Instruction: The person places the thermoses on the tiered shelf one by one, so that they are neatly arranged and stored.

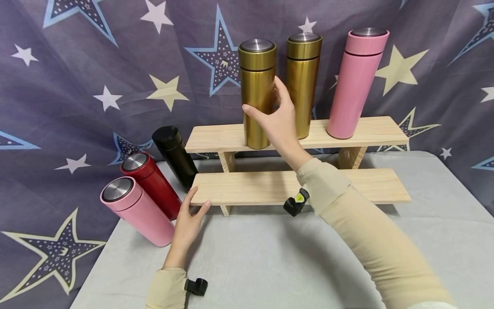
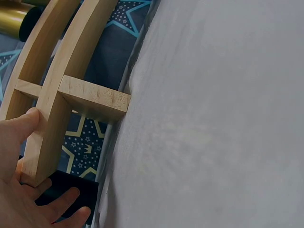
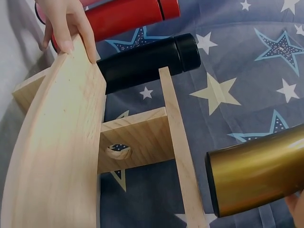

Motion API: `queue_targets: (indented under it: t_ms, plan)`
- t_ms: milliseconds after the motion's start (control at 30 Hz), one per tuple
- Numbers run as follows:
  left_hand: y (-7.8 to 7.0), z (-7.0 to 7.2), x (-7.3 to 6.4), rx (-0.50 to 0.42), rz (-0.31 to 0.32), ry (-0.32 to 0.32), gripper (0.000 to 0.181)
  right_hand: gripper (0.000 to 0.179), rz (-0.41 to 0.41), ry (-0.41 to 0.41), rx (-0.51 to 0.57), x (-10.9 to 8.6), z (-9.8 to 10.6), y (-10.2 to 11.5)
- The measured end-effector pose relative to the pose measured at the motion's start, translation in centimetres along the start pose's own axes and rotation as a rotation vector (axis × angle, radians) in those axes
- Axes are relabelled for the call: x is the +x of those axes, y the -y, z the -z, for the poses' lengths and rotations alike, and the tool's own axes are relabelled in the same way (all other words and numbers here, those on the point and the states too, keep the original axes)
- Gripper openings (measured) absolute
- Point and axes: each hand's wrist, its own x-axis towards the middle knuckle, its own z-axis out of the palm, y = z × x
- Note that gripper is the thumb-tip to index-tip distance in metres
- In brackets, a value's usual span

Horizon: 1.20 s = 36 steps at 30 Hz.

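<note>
My right hand (image 1: 281, 122) grips a gold thermos bottle (image 1: 254, 92) around its middle, thumb in front. In the right wrist view a narrow gap shows between the bottle's base and the upper board (image 3: 181, 142), so it hangs just above the left part of that board. At the left end of the two-tier wooden shelf (image 1: 239, 188), my left hand (image 1: 187, 227) holds the lower board, thumb on one side and index finger on the other. Its other fingers are spread loose in the left wrist view. A second gold bottle (image 1: 302, 92) and a pink bottle (image 1: 356, 86) stand on the upper board.
Left of the shelf, a black bottle (image 1: 175, 156), a red bottle (image 1: 152, 184) and another pink bottle (image 1: 139, 210) stand on the grey cloth-covered table (image 1: 270, 257). A star-patterned curtain (image 1: 127, 81) hangs close behind the shelf.
</note>
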Motion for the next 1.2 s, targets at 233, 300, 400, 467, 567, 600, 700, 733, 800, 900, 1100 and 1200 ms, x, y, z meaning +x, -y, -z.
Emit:
queue_targets:
  t_ms: [233,300,400,467,567,600,700,733,800,900,1100,1200]
  plan:
    - [0.1,0.0,0.1,-0.007,-0.006,-0.003,0.067,0.084,-0.02,-0.001,-0.021,0.9,-0.7,-0.4]
    - [0.1,0.0,0.1,-0.008,-0.005,-0.003,0.068,0.085,-0.025,0.0,-0.026,1.2,-0.9,-0.6]
    - [0.1,0.0,0.1,-0.008,-0.001,-0.002,0.068,0.085,-0.026,0.003,-0.038,1.5,-1.2,-0.7]
    - [0.1,0.0,0.1,-0.009,0.003,0.0,0.068,0.085,-0.023,0.002,-0.052,1.7,-1.4,-0.9]
    - [0.1,0.0,0.1,-0.012,0.005,0.001,0.068,0.084,-0.023,0.002,-0.079,1.9,-1.6,-1.1]
    - [0.1,0.0,0.1,-0.012,0.006,0.001,0.068,0.085,-0.027,0.004,-0.085,1.9,-1.7,-1.1]
    - [0.1,0.0,0.1,-0.011,0.005,-0.001,0.069,0.086,-0.031,0.007,-0.104,2.0,-1.9,-1.2]
    - [0.1,0.0,0.0,-0.011,0.004,-0.002,0.069,0.086,-0.033,0.01,-0.108,2.1,-2.0,-1.3]
    - [0.1,0.0,0.0,-0.011,0.005,-0.004,0.069,0.087,-0.035,0.016,-0.12,2.2,-2.1,-1.3]
    - [0.1,0.1,0.0,-0.016,0.005,-0.001,0.07,0.088,-0.04,0.023,-0.143,2.3,-2.2,-1.3]
    - [0.1,0.1,0.0,-0.02,0.007,0.003,0.07,0.088,-0.046,0.032,-0.169,2.3,-2.4,-1.5]
    - [0.3,0.1,0.1,-0.018,0.007,0.003,0.07,0.088,-0.044,0.033,-0.175,2.4,-2.4,-1.6]
